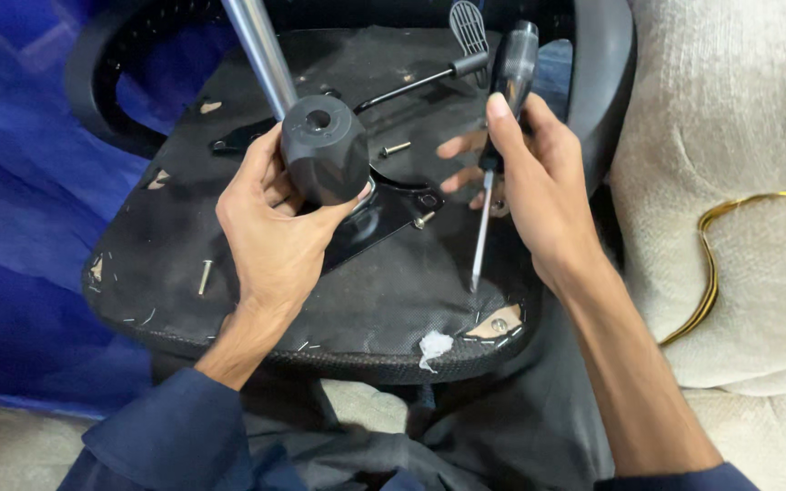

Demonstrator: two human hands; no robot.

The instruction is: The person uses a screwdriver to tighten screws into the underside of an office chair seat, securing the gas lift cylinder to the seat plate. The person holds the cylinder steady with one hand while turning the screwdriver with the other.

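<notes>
An upturned office chair seat [393, 300], covered in black fabric, rests on my lap. My left hand [270, 232] wraps around the black conical sleeve [325, 145] at the base of the chrome gas cylinder [261, 55]. Under it lies the black metal mounting plate [384, 214]. My right hand [534, 177] holds a screwdriver [502, 118] with a dark handle; its tip touches the fabric near the seat's front right edge. Loose screws lie on the seat: one [205, 275] at the left, one [395, 146] near the lever, one [424, 219] at the plate's corner.
A black adjustment lever [416, 84] with a paddle end runs toward the back of the seat. A black armrest [607, 82] curves at the right. Blue cloth [20, 209] lies left; a beige cushion [739, 136] with a yellow cable [711, 273] lies right.
</notes>
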